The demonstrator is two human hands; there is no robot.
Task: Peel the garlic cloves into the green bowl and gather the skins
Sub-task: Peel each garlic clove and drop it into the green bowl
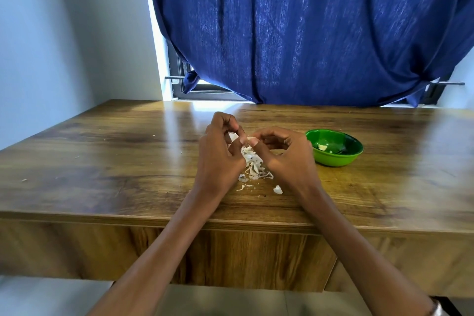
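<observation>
while both hands work above the skins [252,161] heaped on the tabletop [115,161] — likely so peel drops onto one pile — the left hand [220,151] and right hand [284,151] pinch a garlic clove [251,139] between fingertips; the green bowl [336,147], just right, holds a few peeled pieces.

The table [102,161] is wood-grain brown with a smooth, glossy top that mirrors window light. On it, the green bowl [336,159] looks like shiny plastic; left of the bowl, the garlic skins [254,164] are thin, papery, matt white. Behind the table hangs a blue woven cloth curtain [307,33], matt.
</observation>
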